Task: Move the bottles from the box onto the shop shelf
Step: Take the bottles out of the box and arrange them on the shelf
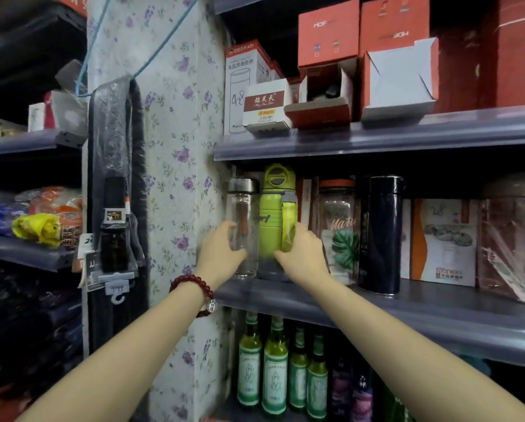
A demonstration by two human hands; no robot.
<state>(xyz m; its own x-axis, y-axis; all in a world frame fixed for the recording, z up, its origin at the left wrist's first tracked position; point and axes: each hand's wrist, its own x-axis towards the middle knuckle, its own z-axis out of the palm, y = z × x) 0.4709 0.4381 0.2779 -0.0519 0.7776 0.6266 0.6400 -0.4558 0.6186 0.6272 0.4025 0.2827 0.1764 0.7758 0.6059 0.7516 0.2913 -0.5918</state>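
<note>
Hands [221, 254] [301, 254] seemingly around shelved bottles [275, 220].

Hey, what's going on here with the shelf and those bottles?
A person is stocking a shop shelf. The left hand wraps a clear bottle with a silver cap, and the right hand grips a green bottle beside it. Both bottles stand upright at the shelf's left end, next to a glass jar and a dark flask. No box is in view.
</note>
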